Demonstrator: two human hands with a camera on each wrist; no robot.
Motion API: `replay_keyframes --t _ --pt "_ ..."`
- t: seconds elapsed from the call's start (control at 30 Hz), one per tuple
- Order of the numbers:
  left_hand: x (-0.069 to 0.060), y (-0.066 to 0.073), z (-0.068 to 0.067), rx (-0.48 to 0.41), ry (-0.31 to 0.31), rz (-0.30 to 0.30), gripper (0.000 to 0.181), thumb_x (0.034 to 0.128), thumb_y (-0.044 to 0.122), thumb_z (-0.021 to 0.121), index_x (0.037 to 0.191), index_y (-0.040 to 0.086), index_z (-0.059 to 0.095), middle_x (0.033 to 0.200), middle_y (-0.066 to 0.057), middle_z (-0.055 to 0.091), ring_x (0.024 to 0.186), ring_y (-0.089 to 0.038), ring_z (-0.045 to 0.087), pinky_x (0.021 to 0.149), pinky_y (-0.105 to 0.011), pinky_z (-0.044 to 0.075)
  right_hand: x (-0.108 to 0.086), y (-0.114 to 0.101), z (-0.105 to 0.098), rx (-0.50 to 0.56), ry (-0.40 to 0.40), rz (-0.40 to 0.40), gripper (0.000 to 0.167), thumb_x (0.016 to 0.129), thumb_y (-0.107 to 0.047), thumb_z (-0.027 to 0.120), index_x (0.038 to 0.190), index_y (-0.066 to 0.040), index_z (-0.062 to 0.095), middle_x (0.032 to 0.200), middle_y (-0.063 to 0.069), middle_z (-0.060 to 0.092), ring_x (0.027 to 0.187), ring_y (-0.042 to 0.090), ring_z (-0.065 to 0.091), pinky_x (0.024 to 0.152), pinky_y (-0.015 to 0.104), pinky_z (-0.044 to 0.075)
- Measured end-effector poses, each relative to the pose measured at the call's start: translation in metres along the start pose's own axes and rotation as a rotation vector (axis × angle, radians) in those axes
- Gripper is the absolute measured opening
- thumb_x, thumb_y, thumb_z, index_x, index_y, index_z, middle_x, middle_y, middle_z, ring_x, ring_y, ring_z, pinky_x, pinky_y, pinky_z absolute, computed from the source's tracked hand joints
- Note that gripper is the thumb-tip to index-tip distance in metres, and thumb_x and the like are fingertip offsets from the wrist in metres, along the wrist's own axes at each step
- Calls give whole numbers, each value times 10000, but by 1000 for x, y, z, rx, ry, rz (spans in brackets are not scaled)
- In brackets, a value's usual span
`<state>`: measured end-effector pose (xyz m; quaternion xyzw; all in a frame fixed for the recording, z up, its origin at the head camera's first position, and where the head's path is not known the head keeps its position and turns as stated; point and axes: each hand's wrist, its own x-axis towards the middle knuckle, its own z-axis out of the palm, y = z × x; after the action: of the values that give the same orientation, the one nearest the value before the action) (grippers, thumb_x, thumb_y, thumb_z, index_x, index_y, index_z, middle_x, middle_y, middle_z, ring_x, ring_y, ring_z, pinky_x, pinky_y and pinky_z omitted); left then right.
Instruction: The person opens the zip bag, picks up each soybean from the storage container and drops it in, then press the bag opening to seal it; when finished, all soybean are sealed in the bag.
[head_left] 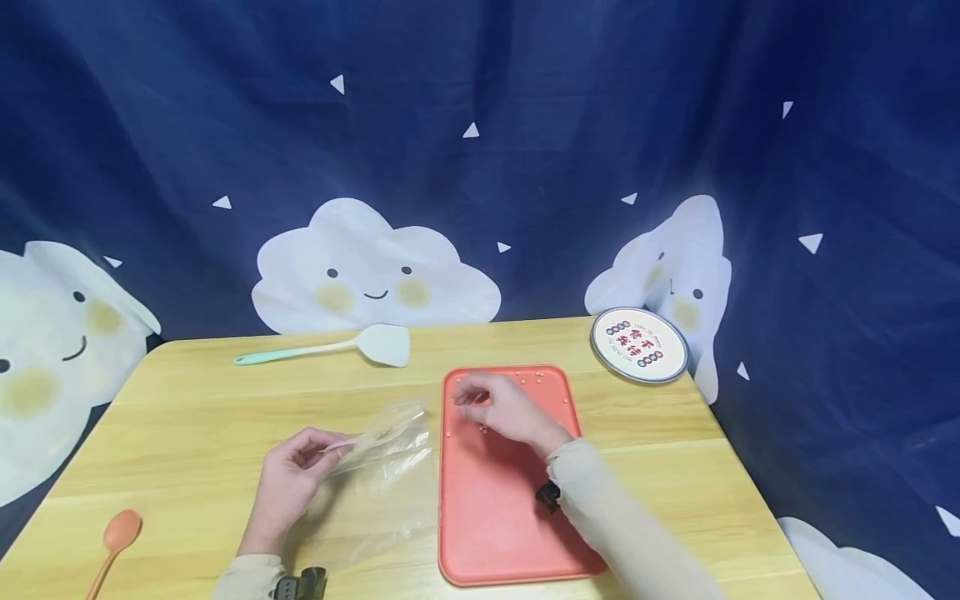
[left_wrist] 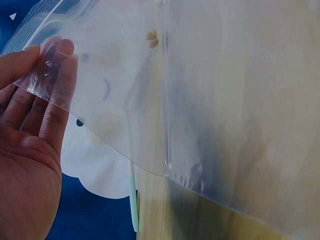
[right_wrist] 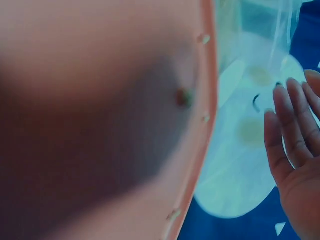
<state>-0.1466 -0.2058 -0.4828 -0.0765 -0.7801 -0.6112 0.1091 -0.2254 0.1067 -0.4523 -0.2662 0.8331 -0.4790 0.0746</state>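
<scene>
Head view: pinching a clear bag with left hand, just beside a red tray; holding right hand above the tray, near small pieces. Left wrist view: clamping the bag between thumb and fingertips. Right wrist view: extending several fingers; cannot tell whether pinching anything.

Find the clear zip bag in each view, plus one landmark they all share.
Head: clear zip bag, left of center, between left hand and red tray.
Left wrist: bag across most of the picture.
Right wrist: bag at top right.
Shared landmark: smiling white cloud on blue curtain.
</scene>
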Motion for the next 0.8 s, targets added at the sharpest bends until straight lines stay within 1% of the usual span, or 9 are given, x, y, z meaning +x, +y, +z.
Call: replay_keyframes --t 0.07,0.17,0.3,0.43,0.53,0.67,0.8 --pt "1 1 1 -3 -1 3 128 835 -93 726 934 -16 698 979 -155 713 896 -139 697 814 -252 568 -4 9 -5 -57 -17 17 144 888 -26 703 1030 -46 696 931 6 675 873 115 610 803 311 539" --pt "2 2 2 -12 3 9 125 831 -96 728 920 -15 697 970 -156 712 888 -145 698 816 -259 569 -9 20 -11 -139 -52 52 143 880 -39 716 1022 -43 697 911 -23 667 864 105 609 800 299 537" --pt "3 1 3 -14 6 11 124 826 -107 726 904 -17 692 952 -156 713 876 -151 700 812 -265 571 -13 29 -15 -255 -98 79 134 861 -76 750 987 -91 704 901 -60 660 878 104 608 825 306 530" --pt "2 0 2 -11 11 11 136 820 -125 720 900 -19 689 942 -154 713 869 -154 701 804 -270 575 -16 36 -16 -399 -146 81 126 863 -133 765 976 -142 712 907 -79 662 889 104 602 840 309 517" --pt "2 0 2 -11 16 11 149 815 -142 712 903 -24 687 943 -156 712 869 -151 702 803 -271 575 -17 39 -14 -445 -156 66 123 867 -125 755 980 -150 712 910 -78 661 881 106 602 830 308 519" --pt "2 0 1 -13 20 10 142 818 -140 712 906 -32 686 944 -165 711 870 -148 702 808 -268 572 -14 41 -12 -457 -164 39 118 867 -98 747 961 -165 719 911 -81 635 871 95 591 819 295 518" --pt "1 2 2 -8 6 28 119 825 -124 716 911 -50 681 946 -189 706 865 -141 700 803 -257 571 -11 42 -10 -492 -187 9 119 865 -79 747 928 -177 726 891 -99 596 869 89 571 825 292 508"
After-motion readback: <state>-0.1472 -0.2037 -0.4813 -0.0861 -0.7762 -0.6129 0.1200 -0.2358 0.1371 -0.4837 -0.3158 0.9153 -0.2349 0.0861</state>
